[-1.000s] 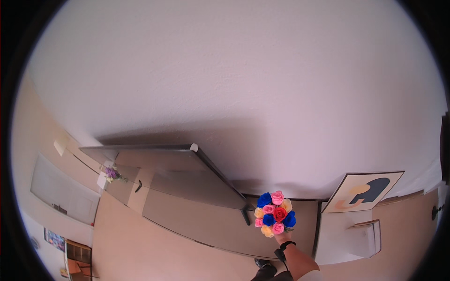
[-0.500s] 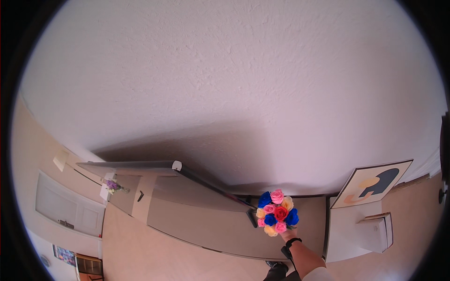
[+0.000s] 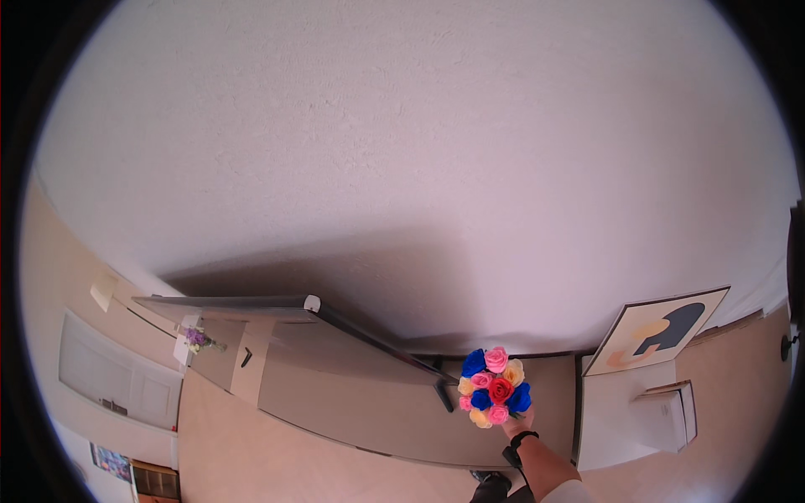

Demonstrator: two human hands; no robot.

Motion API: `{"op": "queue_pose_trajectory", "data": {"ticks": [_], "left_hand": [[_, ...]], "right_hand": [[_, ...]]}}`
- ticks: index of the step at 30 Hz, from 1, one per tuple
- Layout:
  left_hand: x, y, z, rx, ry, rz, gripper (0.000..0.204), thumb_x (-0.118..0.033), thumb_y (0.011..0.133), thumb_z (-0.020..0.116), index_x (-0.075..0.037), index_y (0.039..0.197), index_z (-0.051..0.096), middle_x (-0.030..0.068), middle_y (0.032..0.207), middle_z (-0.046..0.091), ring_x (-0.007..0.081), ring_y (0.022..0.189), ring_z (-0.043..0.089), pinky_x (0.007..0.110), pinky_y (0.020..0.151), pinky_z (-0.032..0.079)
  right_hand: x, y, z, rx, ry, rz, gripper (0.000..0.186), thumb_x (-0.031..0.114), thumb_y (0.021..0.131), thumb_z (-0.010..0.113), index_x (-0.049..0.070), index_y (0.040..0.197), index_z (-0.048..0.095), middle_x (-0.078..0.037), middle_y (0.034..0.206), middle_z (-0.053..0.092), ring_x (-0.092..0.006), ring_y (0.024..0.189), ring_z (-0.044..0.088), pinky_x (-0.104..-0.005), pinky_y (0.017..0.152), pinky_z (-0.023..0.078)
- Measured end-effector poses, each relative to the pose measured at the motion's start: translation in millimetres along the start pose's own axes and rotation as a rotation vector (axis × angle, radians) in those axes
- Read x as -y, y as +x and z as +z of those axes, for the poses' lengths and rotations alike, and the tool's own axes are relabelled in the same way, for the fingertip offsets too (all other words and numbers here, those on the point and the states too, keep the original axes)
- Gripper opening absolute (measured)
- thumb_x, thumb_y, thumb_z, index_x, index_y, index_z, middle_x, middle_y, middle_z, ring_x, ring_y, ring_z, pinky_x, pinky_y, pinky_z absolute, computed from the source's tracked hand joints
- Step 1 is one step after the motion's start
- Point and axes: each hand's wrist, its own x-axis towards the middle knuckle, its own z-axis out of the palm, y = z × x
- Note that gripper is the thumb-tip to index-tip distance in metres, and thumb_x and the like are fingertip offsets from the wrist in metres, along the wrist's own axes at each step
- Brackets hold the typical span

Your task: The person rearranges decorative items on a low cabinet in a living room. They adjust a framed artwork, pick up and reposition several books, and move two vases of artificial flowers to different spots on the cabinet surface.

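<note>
1. Right hand: appears closed beneath the bouquet, supporting it; blooms hide most fingers from me. Left hand: out of view, state undetermined.
2. Bouquet: held over the cabinet top, near the television's foot.
3. Risk: loose fingers could drop it; a leftward swing could strike the television.
4. Against one second earlier: television's near corner appears lower, further left; bouquet remains held.

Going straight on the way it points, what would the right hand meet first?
Likely the wall, the flowers in the right hand touching first; the TV stands just left of that line, and depth is unclear.
</note>
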Motion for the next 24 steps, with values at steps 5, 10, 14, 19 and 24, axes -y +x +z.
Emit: {"op": "queue_pose_trajectory", "data": {"ticks": [5, 10, 14, 19, 24], "left_hand": [[-21, 14, -2, 0.034, -0.002, -0.025, 0.034, -0.006, 0.091, 0.054, -0.004, 0.125, 0.056, 0.008, 0.101, 0.069, 0.0146, 0.076, 0.065, 0.025, 0.058, 0.051], [-2, 18, -6, 0.122, 0.13, 0.144, 0.038, -0.004, 0.084, 0.06, -0.004, 0.122, 0.056, 0.0085, 0.099, 0.069, 0.0154, 0.077, 0.065, 0.028, 0.061, 0.053], [3, 51, -3, 0.152, 0.435, 0.428, 0.02, -0.01, 0.08, 0.062, -0.006, 0.099, 0.066, 0.0095, 0.095, 0.069, 0.022, 0.082, 0.066, 0.036, 0.068, 0.055], [1, 77, 41, 0.21, 0.589, 0.361, 0.014, -0.022, 0.078, 0.063, -0.009, 0.079, 0.069, 0.012, 0.097, 0.068, 0.0312, 0.093, 0.063, 0.045, 0.081, 0.051], [-36, 111, 104, 0.34, 0.731, 0.334, 0.019, -0.024, 0.078, 0.064, -0.008, 0.085, 0.069, 0.0137, 0.097, 0.067, 0.0328, 0.095, 0.062, 0.045, 0.082, 0.05]], "right_hand": [[-36, 14, -5, 0.023, 0.0, -0.013, 0.066, 0.041, 0.06, 0.08, 0.01, 0.114, 0.055, -0.014, 0.115, 0.06, -0.0342, 0.11, 0.055, -0.0426, 0.098, 0.041], [13, -9, -22, 0.071, -0.647, -0.128, 0.084, 0.042, 0.069, 0.074, 0.005, 0.135, 0.039, -0.02, 0.133, 0.049, -0.0363, 0.121, 0.049, -0.0434, 0.103, 0.038], [14, -36, -53, 0.159, -0.933, -0.022, 0.089, 0.042, 0.077, 0.069, 0.0, 0.144, 0.028, -0.021, 0.142, 0.041, -0.0341, 0.127, 0.045, -0.0439, 0.104, 0.038], [39, -83, -129, 0.414, -0.955, 0.133, 0.076, 0.039, 0.08, 0.066, -0.001, 0.137, 0.036, -0.021, 0.129, 0.051, -0.0364, 0.117, 0.053, -0.0462, 0.096, 0.044], [43, -115, -237, 0.203, -0.9, -0.107, 0.062, 0.032, 0.081, 0.064, 0.001, 0.13, 0.043, -0.02, 0.121, 0.055, -0.0365, 0.11, 0.055, -0.0464, 0.092, 0.045]]}}
